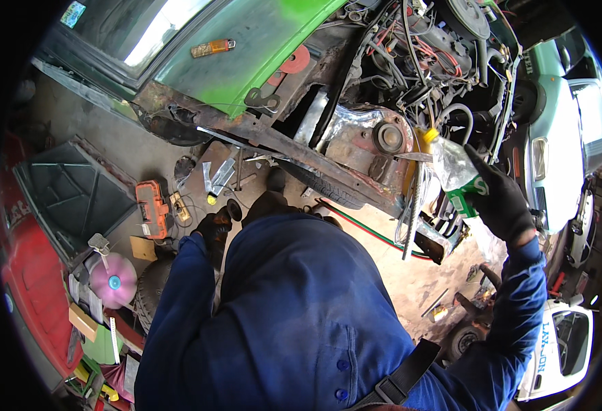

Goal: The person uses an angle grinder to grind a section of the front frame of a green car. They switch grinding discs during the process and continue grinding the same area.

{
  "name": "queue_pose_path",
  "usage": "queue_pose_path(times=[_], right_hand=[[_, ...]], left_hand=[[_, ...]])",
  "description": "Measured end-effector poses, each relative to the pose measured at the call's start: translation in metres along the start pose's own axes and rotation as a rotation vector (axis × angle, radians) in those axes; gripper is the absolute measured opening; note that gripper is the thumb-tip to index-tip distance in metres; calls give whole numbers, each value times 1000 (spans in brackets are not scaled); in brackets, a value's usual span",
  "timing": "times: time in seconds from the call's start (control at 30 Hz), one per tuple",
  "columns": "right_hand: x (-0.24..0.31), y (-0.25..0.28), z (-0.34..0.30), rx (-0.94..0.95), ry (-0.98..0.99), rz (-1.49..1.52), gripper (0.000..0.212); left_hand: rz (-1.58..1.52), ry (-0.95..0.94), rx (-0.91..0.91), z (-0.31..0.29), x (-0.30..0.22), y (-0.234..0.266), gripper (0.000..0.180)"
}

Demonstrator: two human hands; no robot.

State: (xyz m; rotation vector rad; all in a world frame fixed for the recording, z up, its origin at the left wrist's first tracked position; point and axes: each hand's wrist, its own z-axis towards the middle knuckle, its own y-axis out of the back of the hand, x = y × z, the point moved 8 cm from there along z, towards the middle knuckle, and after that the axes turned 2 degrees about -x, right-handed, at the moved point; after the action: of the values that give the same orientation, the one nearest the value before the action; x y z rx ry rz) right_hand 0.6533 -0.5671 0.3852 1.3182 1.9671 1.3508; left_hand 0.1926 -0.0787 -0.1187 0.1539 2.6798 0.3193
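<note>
In my black-gloved right hand (498,198) is a clear plastic bottle (450,162) with a green label and a yellow cap. The bottle is tilted, its cap pointing up and left toward the open engine bay. Close to the cap is the rusty strut tower (361,140) with a round metal mount (388,138) on top. My left hand (214,233), also in a dark glove, is low beside my body, its fingers curled around something. A dark round end (233,209) shows at that hand; I cannot make out the rest.
Hoses and wires crowd the engine (438,55). A lighter (213,47) lies on the green car panel (246,55). On the floor stand an orange tool case (152,209), a spinning pink fan (114,281) and a tyre (151,291). Other cars stand at right.
</note>
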Motion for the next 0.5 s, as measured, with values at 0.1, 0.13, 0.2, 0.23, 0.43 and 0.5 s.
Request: queue_pose_path(times=[0.1,0.13,0.2,0.23,0.43,0.5], right_hand=[[17,0,14,-45,181,-329,81],[27,2,17,-101,287,-424,79],[40,8,25,-182,417,-581,80],[47,11,28,-222,480,-657,80],[64,22,59,-201,441,-871,67],[70,25,67,-216,454,-917,65]], left_hand=[[-43,99,112,2,19,-11,67],[-50,68,82,3,22,-10,62],[-29,28,-15,0,26,-4,53],[-21,2,-31,-2,24,-3,50],[109,17,-32,-24,0,4,42],[166,36,-19,-27,-6,4,40]])
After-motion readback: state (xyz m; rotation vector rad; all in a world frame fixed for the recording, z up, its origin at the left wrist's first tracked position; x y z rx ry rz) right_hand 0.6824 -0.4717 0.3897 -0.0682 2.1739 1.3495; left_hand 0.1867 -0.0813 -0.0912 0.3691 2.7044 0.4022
